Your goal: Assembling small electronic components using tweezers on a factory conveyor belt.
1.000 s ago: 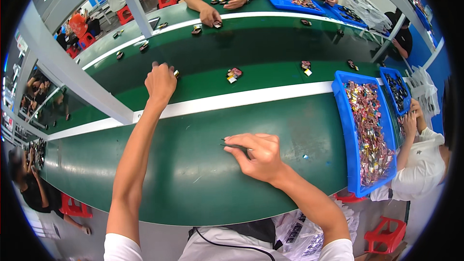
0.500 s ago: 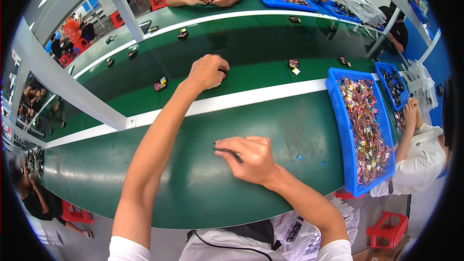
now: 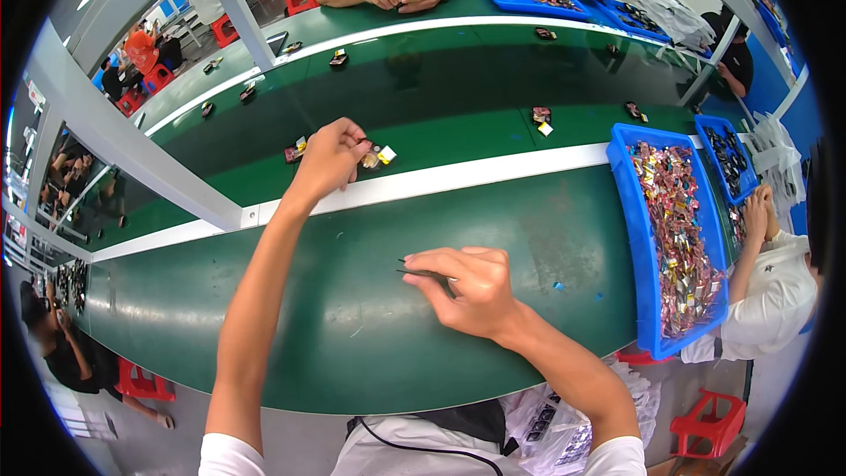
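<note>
My left hand (image 3: 330,159) reaches over the far green strip with its fingers curled. At its fingertips is a small dark-red and black part (image 3: 377,157) with a white-and-yellow tab; the fingers partly cover its left end. Just left of this hand lies a similar small part (image 3: 294,151). Lower down, above the near green surface (image 3: 352,317), my right hand (image 3: 471,286) is closed around thin black tweezers (image 3: 407,271). The tweezer tips point left, slightly apart, with nothing visible between them.
A blue tray (image 3: 648,300) heaped with small reddish pieces stands at the right, beside a smaller blue tray (image 3: 727,159) of black parts. A white rail (image 3: 493,170) divides the green surfaces. A grey post (image 3: 150,163) rises at left. Co-workers sit across and at both sides.
My left hand has moved left and slightly nearer, and the small part at its fingertips has shifted the same way. My right hand still holds the tweezers in nearly the same place.
</note>
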A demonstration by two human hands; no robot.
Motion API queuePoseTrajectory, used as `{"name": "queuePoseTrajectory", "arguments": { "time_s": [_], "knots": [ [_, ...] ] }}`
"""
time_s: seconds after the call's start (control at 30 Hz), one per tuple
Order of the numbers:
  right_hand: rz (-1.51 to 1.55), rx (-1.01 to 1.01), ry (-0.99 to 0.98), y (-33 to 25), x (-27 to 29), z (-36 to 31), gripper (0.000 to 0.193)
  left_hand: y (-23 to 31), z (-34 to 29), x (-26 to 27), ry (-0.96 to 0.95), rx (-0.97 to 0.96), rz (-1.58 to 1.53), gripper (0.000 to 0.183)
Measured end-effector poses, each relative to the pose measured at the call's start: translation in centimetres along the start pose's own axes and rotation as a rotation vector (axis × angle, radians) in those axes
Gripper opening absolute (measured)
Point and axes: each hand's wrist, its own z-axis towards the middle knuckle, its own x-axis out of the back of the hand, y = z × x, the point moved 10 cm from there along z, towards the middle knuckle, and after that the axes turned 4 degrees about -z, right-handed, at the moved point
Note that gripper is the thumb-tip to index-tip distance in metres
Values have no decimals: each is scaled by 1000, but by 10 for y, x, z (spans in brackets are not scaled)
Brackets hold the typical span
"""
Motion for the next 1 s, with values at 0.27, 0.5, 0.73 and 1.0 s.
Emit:
{"name": "queuePoseTrajectory", "arguments": {
  "time_s": [0.27,0.5,0.73,1.0],
  "knots": [
    [224,-334,-38,26,-6,-7,11,-21,-122,-17,50,173,-437,19],
    [433,-548,7,48,-6,-13,12,-21,-158,-43,49,189,-575,16],
    [368,-570,-97,45,-18,-20,11,-20,-163,-43,111,131,-498,15],
    [367,-614,-50,51,-15,-23,11,-5,-164,-40,189,-43,-376,14]
  ]
}}
